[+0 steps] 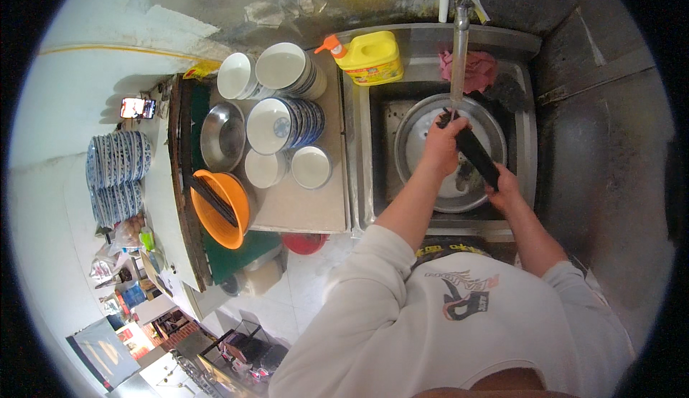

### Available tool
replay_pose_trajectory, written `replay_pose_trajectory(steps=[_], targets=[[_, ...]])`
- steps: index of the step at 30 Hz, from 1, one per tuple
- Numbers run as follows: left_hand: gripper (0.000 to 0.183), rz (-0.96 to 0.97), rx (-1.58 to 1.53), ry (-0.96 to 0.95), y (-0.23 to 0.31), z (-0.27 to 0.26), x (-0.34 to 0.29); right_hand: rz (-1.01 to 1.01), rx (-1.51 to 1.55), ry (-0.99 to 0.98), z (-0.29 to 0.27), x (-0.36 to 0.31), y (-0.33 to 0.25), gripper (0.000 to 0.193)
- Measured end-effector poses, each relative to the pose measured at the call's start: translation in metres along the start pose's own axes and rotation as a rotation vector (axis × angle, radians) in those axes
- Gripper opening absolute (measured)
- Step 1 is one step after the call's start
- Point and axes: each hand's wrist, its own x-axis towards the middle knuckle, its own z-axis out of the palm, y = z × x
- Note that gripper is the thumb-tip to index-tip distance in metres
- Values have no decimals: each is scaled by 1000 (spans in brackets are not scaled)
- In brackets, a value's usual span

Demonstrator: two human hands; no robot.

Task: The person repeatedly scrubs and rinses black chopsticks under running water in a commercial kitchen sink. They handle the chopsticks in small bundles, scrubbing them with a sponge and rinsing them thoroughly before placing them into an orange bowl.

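A bundle of long dark sticks, which look like chopsticks (476,154), slants over a round metal basin (497,122) in the sink (364,147). My left hand (441,144) is closed around the upper end of the bundle. Its lower right end is gripped by my right hand (505,190). The faucet (459,61) reaches down to just above my left hand, and a thin stream appears to fall there. Some liquid and a dark patch show in the basin below the bundle.
A yellow detergent bottle (373,59) and a pink cloth (470,71) sit behind the basin. Left of the sink stand stacked bowls (270,127), a metal bowl (222,138) and an orange basket (204,215) with dark sticks in it. Farther left are stacked plates (118,157) and a lit phone (138,108).
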Motion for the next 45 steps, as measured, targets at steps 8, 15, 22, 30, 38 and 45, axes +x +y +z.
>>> replay_pose_trajectory(steps=[8, 15, 22, 30, 38, 45], targets=[[14, -3, -137, 53, -11, -24, 22, 48, 18, -134, 34, -51, -14, 32], [11, -12, -13, 22, 1, 0, 2, 47, -244, -188, 6, -13, 1, 33], [17, -89, -269, 191, -6, -29, 22, 50, 57, -199, 17, -33, -9, 37], [9, -97, -113, 56, 8, -1, -4, 58, -234, -160, 15, -39, -6, 35], [10, 26, -130, -5, -6, -3, -2, -64, -139, -137, -7, -21, -10, 35], [14, -49, -172, 27, -13, -19, 9, 41, -179, -171, 21, -59, -6, 33]])
